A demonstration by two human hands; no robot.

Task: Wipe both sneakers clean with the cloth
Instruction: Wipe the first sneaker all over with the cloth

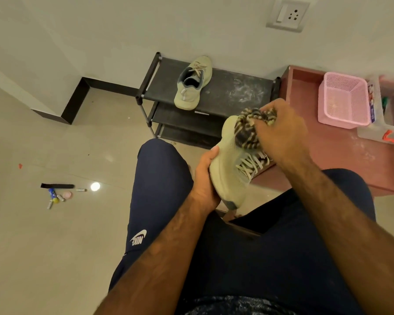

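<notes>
A pale green sneaker (229, 164) is held up in front of me, toe pointing away, laces to the right. My left hand (204, 178) grips its sole side from the left. My right hand (282, 135) clutches a bunched striped dark-and-cream cloth (248, 130) and presses it onto the toe of that sneaker. The second pale green sneaker (192, 84) stands alone on the top shelf of a black shoe rack (232, 92), toe toward the wall.
A reddish low table (341, 160) stands at the right with a pink mesh basket (344, 101) and a clear container (387, 123) on it. Small items, among them batteries and a black strip (57, 192), lie on the tiled floor at left. My knees are below.
</notes>
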